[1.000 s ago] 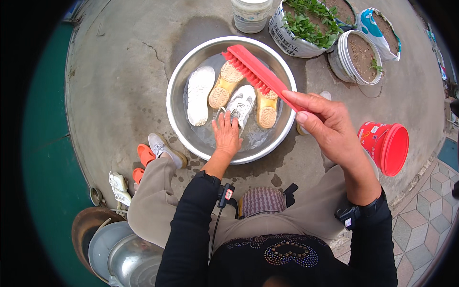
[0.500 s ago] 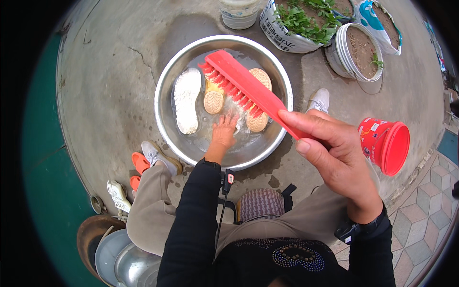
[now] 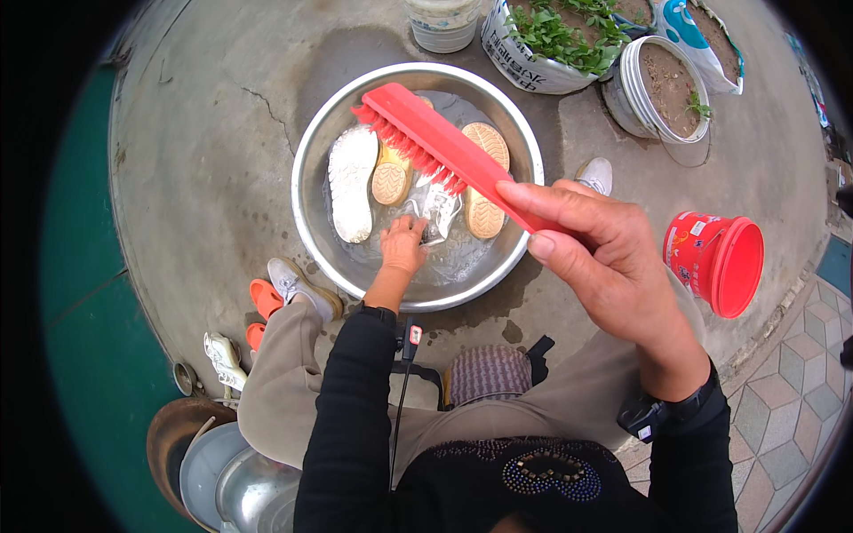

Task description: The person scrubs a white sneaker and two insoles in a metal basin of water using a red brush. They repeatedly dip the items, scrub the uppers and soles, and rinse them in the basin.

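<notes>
A wide metal basin (image 3: 306, 226) holds water and several shoes. My right hand (image 3: 613, 253) pinches the handle of a red scrubbing brush (image 3: 449, 151) between thumb and fingers. The brush hangs over the basin, its red bristles facing down and left. In the water is my left hand (image 3: 402, 246), fingers loosely apart, close to a white laced shoe (image 3: 439, 211) that I cannot see it gripping. A white-soled shoe (image 3: 353, 182) lies sole up at the basin's left. Tan soles (image 3: 391, 182) show beside it, and another tan-soled shoe (image 3: 486, 215) rests at the right, partly behind the brush.
A red bucket (image 3: 711, 264) lies tilted to the right. Planted containers, including a white bucket of soil (image 3: 662, 89), stand at the far right. Orange slippers (image 3: 265, 298), white shoes (image 3: 224, 359) and stacked basins (image 3: 209, 475) are at the left. My feet flank the metal basin.
My left hand has drawn back and slightly left, its spread fingers now more bent. The white laced shoe shows more clearly. The brush in my right hand has shifted slightly up and left.
</notes>
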The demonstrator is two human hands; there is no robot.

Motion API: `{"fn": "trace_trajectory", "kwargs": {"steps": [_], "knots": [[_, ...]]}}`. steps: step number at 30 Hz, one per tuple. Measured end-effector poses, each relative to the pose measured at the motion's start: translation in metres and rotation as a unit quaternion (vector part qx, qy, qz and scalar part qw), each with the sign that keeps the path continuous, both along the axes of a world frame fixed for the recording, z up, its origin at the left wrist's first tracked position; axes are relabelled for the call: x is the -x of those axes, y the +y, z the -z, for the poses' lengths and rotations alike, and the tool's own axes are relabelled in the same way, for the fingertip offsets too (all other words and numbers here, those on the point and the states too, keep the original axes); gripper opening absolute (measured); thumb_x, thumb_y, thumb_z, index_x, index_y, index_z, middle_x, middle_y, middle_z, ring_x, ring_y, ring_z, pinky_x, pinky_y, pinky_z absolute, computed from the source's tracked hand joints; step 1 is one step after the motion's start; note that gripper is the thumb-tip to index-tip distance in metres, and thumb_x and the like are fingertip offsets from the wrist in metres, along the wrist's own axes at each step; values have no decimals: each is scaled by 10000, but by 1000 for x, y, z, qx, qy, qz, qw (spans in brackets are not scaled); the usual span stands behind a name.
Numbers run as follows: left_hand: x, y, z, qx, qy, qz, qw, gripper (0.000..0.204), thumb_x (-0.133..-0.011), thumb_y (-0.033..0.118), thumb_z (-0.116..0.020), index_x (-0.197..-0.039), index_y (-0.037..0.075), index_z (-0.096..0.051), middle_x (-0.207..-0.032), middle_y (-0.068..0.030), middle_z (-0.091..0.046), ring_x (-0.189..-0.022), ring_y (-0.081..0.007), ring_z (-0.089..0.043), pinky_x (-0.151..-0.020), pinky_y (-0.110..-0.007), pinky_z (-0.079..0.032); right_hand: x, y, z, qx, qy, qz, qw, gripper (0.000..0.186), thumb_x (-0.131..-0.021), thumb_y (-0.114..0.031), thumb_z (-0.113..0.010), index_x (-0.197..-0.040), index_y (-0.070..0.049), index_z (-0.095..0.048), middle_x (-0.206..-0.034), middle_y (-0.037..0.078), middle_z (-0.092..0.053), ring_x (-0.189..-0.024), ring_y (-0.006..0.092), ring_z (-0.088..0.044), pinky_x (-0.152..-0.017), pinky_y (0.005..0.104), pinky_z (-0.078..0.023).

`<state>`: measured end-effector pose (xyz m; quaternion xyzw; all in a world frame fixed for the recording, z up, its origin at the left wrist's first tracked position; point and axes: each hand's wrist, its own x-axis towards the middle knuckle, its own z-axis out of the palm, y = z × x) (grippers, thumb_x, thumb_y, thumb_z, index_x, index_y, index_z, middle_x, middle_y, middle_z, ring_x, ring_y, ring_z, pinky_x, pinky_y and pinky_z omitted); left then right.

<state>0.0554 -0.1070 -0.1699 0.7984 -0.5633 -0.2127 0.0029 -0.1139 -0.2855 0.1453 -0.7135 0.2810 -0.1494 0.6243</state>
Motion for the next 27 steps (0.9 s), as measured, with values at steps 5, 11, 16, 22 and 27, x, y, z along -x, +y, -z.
{"fn": "trace_trajectory", "kwargs": {"steps": [5,11,16,22,27], "knots": [[9,20,-1,60,-55,96,992,251,-697,109,-648,-935,116,-571,-955,-80,-544,-936,-238,-516,-803,-373,-385,0,0,-1,16,8,3,1000,361,-848,-40,-556,-1207,0,-568,-768,25,-522,-704,86,-457,-614,225,-366],[-7,23,12,-142,-46,74,986,215,-714,151,-632,-921,115,-587,-898,-86,-627,-901,-248,-589,-826,-362,-386,-3,1,4,24,-11,26,999,316,-839,-70,-583,-1151,-29,-610,-693,74,-529,-617,126,-477,-571,267,-394],[-20,19,5,-184,-107,113,970,204,-765,126,-565,-953,101,-638,-907,-107,-662,-855,-220,-648,-813,-366,-424,-5,1,11,19,-29,43,998,301,-849,-77,-575,-1142,-18,-612,-707,73,-541,-618,102,-472,-561,264,-392],[-18,9,-56,-134,23,39,990,191,-738,193,-610,-883,75,-649,-818,-157,-661,-821,-305,-648,-747,-418,-485,-6,0,26,5,-35,48,998,308,-846,-81,-570,-1143,-11,-610,-705,79,-572,-614,85,-485,-555,266,-409],[-19,8,-95,-52,92,-83,991,396,-735,402,-664,-824,19,-615,-786,-219,-633,-752,-380,-616,-690,-430,-493,-11,-1,43,58,-42,47,996,315,-833,-96,-573,-1132,-11,-617,-699,85,-596,-620,91,-514,-581,265,-430]]}}
